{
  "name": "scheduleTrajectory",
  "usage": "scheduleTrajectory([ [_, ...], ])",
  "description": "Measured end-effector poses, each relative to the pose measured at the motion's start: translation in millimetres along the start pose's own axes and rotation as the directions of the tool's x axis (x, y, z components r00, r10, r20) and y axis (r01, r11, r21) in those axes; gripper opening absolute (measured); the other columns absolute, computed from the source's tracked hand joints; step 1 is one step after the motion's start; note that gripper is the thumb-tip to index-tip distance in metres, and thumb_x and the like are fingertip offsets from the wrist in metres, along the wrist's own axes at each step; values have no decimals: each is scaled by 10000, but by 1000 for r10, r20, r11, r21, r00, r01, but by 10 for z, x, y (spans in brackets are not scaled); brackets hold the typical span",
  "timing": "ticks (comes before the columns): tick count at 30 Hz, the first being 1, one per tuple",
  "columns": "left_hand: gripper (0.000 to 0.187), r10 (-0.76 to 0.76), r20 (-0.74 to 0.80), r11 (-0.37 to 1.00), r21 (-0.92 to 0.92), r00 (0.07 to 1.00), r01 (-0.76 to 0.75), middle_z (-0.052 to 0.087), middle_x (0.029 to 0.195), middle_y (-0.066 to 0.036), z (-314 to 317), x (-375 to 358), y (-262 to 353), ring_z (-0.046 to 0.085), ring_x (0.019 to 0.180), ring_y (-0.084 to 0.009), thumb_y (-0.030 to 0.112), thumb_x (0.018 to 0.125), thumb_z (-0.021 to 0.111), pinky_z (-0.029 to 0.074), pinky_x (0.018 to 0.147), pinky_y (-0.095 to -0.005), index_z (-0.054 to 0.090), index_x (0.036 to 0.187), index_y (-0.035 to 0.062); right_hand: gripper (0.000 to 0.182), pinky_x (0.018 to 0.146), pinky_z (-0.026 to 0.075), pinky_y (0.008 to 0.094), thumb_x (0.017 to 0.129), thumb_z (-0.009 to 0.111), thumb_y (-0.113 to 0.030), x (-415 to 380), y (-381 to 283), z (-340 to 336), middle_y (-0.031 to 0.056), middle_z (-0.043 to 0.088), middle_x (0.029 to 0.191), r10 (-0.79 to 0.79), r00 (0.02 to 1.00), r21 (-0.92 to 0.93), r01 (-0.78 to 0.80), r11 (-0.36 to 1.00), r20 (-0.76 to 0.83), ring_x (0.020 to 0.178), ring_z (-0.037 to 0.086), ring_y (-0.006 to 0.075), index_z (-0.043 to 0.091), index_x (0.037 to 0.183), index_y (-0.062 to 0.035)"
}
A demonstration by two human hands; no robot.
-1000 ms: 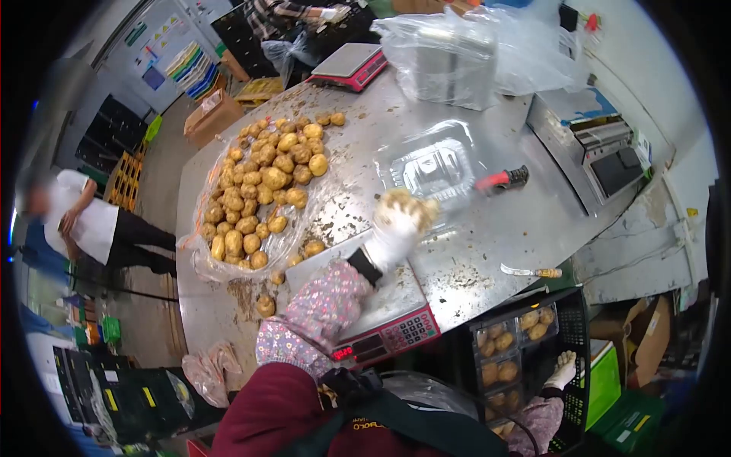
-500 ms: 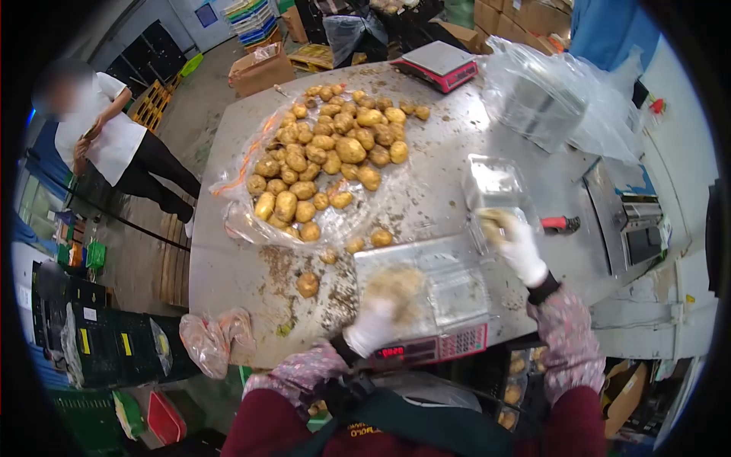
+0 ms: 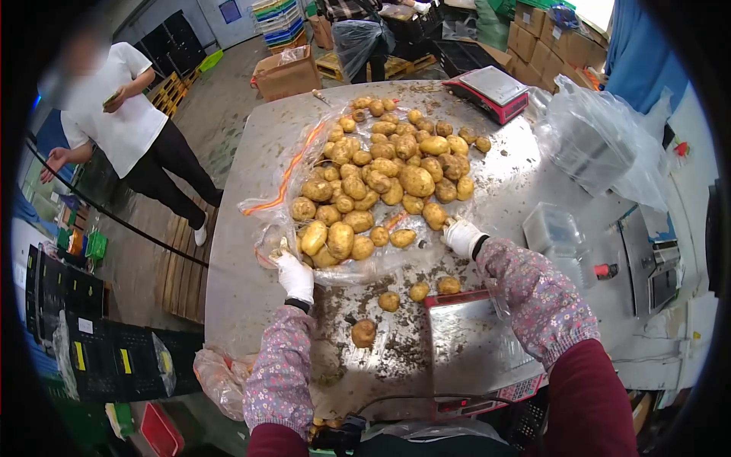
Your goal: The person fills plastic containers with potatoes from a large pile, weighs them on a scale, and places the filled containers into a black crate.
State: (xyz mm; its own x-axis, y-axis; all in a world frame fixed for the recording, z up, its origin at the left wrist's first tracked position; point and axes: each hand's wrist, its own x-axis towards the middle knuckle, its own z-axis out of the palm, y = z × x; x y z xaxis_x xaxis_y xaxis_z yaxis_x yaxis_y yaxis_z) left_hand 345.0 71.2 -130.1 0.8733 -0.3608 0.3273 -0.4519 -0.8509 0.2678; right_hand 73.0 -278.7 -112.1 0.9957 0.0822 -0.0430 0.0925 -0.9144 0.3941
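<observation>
A pile of muddy potatoes (image 3: 381,171) lies on a flattened clear plastic bag (image 3: 365,270) with an orange edge stripe. My left hand (image 3: 295,277), in a white glove with soiled fingertips, is closed on the bag's near left edge, beside the nearest potatoes. At the right edge of the pile, my right hand (image 3: 464,237), gloved too, has its fingers curled at the plastic, close against one potato (image 3: 435,216). Its fingertips are partly hidden. Several loose potatoes, one of them darker (image 3: 363,333), sit on the dirt-strewn metal table (image 3: 236,305) before the bag.
A red scale (image 3: 472,335) lies under my right forearm; a second scale (image 3: 491,90) stands at the far edge. To the right are clear plastic trays (image 3: 554,232), a red-handled tool (image 3: 605,271) and bagged trays (image 3: 586,145). A person (image 3: 126,114) stands left of the table.
My left hand has left the near scale, and my right hand the clear trays; both have reached forward to the bag's edges. The view has shifted. The person at left has spread one hand.
</observation>
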Motion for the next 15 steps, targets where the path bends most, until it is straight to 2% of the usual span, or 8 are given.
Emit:
scheduleTrajectory([
  [1,591,-1,-4,1000,-7,1000,1,614,1088,-262,-26,74,-71,625,925,-424,106,747,666,521,840,-422,460,1275,-61,219,806,521,454,828,533,-159,37,44,-79,211,688,917,45,991,193,-68,979,124,869,674,341,671,945,-37],
  [3,468,-184,-18,898,-410,983,161,666,1004,-211,-64,207,-151,647,858,-390,33,783,609,520,799,-387,535,1241,-25,188,776,533,453,828,574,-236,129,71,-257,181,693,893,239,922,475,-364,801,305,842,672,362,689,904,-108],
  [4,341,-336,-33,664,-717,941,212,695,959,-131,-69,238,-130,653,814,-272,-14,815,580,508,759,-351,633,1152,10,188,776,533,453,828,574,-236,215,72,-345,181,693,893,241,922,467,-365,805,304,842,672,362,689,904,-108],
  [6,231,-541,158,124,-956,826,265,691,919,-57,71,337,-185,619,789,-170,2,847,611,496,731,-320,682,1067,4,248,758,538,454,862,563,-314,374,120,-472,178,693,853,369,885,449,-463,764,285,836,675,363,692,861,-102],
  [7,231,-541,158,115,-959,826,258,691,919,-57,20,361,-210,619,789,-170,2,847,611,496,731,-320,682,1067,4,357,792,537,452,880,532,-407,478,128,-209,167,705,891,253,950,351,-304,886,183,880,679,355,710,865,-98],
  [8,230,-506,203,91,-954,838,286,681,914,-38,-32,380,-223,607,777,-154,16,849,629,493,717,-315,678,1074,1,404,823,535,450,899,483,-416,594,63,-473,155,714,952,392,837,439,-538,720,381,915,683,348,730,908,-96],
  [10,232,-465,254,61,-946,848,317,670,910,-18,-96,396,-280,595,766,-138,30,851,646,491,702,-310,675,1080,-1,398,849,530,446,878,489,-400,737,-255,-814,160,713,991,448,771,427,-628,650,452,943,683,345,740,959,-103],
  [15,171,-376,346,286,-839,860,463,654,839,-9,-173,350,-778,556,707,-124,105,845,688,464,633,-316,689,968,-13,345,842,530,443,824,562,-354,848,-871,-1125,158,714,995,456,739,489,-672,557,496,944,684,348,744,961,-96],
])
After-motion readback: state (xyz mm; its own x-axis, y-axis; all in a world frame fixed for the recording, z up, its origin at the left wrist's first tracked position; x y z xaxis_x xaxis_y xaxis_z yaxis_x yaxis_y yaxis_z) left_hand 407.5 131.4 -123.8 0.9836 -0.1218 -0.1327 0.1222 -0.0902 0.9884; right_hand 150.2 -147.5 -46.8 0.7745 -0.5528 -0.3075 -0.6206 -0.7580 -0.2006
